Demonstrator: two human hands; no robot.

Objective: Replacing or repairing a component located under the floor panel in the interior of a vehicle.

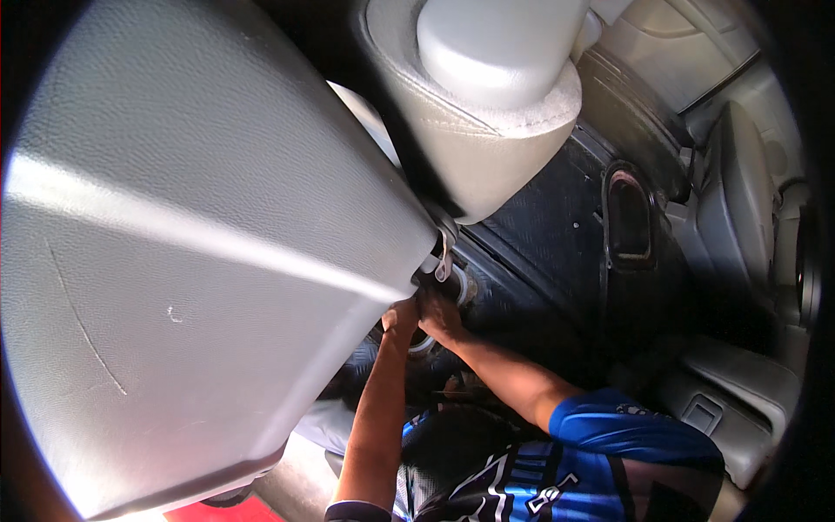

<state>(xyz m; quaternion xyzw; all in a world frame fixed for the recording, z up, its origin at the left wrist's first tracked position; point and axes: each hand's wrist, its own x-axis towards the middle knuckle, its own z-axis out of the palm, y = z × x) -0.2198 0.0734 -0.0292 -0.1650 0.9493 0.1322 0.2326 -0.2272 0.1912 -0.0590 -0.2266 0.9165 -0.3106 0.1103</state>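
Though cramped, grips (400, 317) near panel edge (337, 355)

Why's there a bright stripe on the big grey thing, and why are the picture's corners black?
Head view: strong light, probably sunshine, makes a glaring stripe across the textured grey panel; head view: the fisheye lens leaves dark, rounded corners; head view: the left hand and right hand reach into shadow too dark to see clearly.
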